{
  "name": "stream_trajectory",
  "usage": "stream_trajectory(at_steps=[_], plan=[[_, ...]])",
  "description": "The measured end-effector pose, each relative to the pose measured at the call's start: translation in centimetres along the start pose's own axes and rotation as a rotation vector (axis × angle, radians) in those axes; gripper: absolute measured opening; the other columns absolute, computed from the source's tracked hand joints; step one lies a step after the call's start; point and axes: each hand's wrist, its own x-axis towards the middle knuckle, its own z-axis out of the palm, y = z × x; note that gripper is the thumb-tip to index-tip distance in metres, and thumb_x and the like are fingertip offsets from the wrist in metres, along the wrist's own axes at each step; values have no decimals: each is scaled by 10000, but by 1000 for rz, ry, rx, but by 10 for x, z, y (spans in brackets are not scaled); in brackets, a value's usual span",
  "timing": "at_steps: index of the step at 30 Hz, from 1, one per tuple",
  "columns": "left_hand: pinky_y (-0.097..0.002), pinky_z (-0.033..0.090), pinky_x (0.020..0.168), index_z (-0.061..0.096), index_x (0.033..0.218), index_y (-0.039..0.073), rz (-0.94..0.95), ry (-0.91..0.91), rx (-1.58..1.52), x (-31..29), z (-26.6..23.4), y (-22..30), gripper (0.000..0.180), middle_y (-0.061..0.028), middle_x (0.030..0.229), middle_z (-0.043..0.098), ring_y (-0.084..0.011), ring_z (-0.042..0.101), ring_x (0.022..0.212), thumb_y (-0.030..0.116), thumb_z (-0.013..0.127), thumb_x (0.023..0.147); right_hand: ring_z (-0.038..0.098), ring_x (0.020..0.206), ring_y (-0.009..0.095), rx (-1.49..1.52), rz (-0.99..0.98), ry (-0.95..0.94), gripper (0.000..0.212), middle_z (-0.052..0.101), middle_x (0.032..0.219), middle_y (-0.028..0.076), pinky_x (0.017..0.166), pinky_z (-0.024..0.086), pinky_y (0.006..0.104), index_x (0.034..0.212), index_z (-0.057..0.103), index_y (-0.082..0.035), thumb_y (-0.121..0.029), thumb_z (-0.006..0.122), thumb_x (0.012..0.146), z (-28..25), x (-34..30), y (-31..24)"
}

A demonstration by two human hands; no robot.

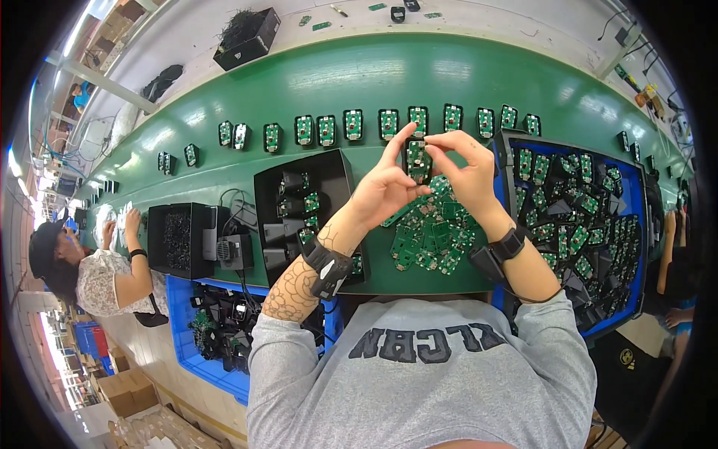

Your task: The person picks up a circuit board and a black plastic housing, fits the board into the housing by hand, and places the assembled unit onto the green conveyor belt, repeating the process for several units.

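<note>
Over the green table, both my hands meet at a small black housing with a green circuit board (417, 156) in it. My left hand (383, 188) grips its left side and lower end, the index finger stretched up along it and the thumb near the bottom. My right hand (465, 163) pinches at the upper right corner, fingertips on the board's edge. Just below lies a loose pile of bare green circuit boards (434, 238). Beyond my hands, a row of similar housings with boards, such as this one (352, 125), runs across the table.
On the right, a blue bin (639, 247) holds many housings and boards. To the left stand a black box (340, 168) with assemblies and another black box (157, 217) of small dark parts. A blue crate (183, 340) sits lower left. A co-worker (112, 277) works at far left.
</note>
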Motion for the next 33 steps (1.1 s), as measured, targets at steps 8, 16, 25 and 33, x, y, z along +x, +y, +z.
stream_trajectory(at_steps=[8, 16, 25, 33], plan=[[-320, 490, 815, 136, 1540, 227, 58, 44, 188, 1, 3, -10, 808, -107, 1340, 506, -195, 585, 1106, -25, 541, 888, 631, 836, 209, -287, -235, 125, 149, 649, 1004, 82, 737, 505, 310, 902, 718, -49, -16, 733, 758, -1, 5, 5], [-294, 522, 755, 122, 1551, 245, 110, 31, 252, 4, 3, -14, 795, -86, 1282, 489, -158, 591, 1016, -61, 473, 906, 595, 790, 74, 507, 471, -49, 238, 639, 1067, 27, 579, 459, 202, 1117, 641, -36, -139, 657, 904, 9, -4, 18], [-325, 609, 715, 223, 1502, 199, 96, 170, 523, 6, 10, -12, 538, -158, 1173, 559, -210, 690, 837, 95, 440, 1020, 613, 943, 104, 590, 419, -195, 380, 648, 1071, 56, 845, 501, 262, 1251, 575, -19, -67, 661, 883, 2, 0, 16], [-277, 580, 546, 295, 1465, 157, 168, 250, 549, 5, 12, -27, 465, -120, 870, 606, -192, 672, 626, 153, 454, 1028, 622, 871, 102, 583, 471, -168, 336, 666, 989, 50, 776, 511, 255, 1207, 607, 11, -56, 661, 882, 7, -3, 14]])
